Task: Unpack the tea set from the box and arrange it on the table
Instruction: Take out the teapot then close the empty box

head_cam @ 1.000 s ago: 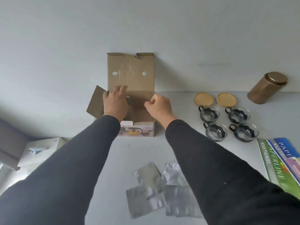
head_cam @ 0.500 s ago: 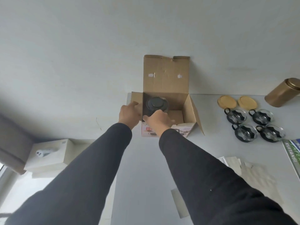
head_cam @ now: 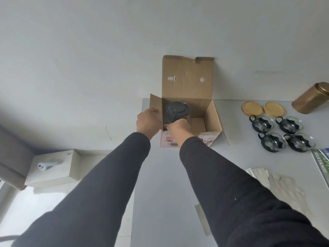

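Brown cardboard box (head_cam: 211,114) stands open on the grey table (head_cam: 160,175). Inside sits a dark round teapot with a lid (head_cam: 178,109). The right hand (head_cam: 179,127) grips its handle. The left hand (head_cam: 147,122) holds the box flap at 9 o'clock. 4 glass cups in black holders (head_cam: 281,133) sit at 3 o'clock.

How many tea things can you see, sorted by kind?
Glass cups: 4
Wooden coasters: 2
Teapot, held in the box by the right hand: 1
Gold tin: 1
Total: 8
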Motion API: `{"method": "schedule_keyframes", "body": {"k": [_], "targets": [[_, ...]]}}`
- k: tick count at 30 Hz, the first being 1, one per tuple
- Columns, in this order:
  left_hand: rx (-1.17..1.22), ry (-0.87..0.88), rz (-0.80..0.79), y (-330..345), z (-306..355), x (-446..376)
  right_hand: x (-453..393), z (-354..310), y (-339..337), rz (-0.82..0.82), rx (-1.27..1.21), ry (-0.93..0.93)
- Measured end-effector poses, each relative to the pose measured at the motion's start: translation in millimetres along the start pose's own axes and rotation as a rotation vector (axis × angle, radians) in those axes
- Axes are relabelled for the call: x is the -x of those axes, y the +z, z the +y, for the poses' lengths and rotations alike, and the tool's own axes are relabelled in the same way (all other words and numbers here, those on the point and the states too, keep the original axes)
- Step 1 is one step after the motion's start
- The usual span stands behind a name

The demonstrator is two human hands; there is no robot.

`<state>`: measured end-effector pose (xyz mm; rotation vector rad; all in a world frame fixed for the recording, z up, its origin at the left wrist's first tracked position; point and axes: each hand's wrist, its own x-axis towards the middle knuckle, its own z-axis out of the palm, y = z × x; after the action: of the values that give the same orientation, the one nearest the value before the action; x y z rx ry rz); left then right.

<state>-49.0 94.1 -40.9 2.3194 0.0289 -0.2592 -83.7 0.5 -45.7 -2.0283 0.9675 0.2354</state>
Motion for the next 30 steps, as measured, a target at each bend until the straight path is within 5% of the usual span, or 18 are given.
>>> {"method": "schedule_keyframes", "body": {"k": [15,30], "targets": [[-0.146,0.075,0.037,2,5,4,-6,-7,-27,-0.136,-0.376,0.114],[-0.223,0.168,0.072,9,14,5,4,-19,-55,-0.078,-0.742,0.224]]}}
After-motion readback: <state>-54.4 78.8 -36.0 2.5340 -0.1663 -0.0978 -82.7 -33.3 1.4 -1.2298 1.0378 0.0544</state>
